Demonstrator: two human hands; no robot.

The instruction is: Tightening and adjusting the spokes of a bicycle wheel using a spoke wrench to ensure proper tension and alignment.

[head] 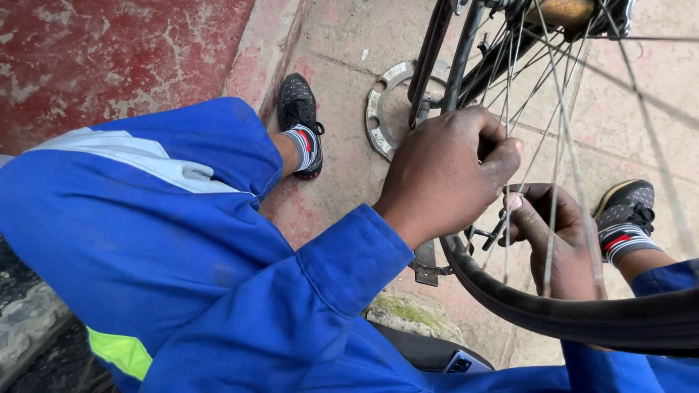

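The wheel (582, 218) was a bicycle wheel with a black tyre (582, 320) curving across the lower right of the view and thin silver spokes (561, 145) fanning up to a dull brass-coloured hub (564, 11) at the top edge. It stood upright over the paved floor (342, 44), set between black frame tubes (437, 58).

There was one wheel, two hands, two dark dotted shoes with striped socks, one flat metal ring (380, 109) with holes lying on the floor behind the frame, and one small metal piece (428, 266) on the floor under the left wrist.

The left hand (448, 171) was closed over the rim at the near side of the wheel, fingers curled tight around it and the thumb pressed by a spoke. The right hand (553, 233) sat just beside it, behind the spokes, fingers curled narrow about a small dark part (499, 231) at the rim; what that part was could not be told. The two hands almost touched, with the tyre passing just beneath both.

The left shoe (300, 120) stood near the red-painted strip (109, 58) along the floor's left edge, the right shoe (628, 211) beyond the wheel at the right. Blue overall sleeves and a blue knee (145, 218) filled the near left.
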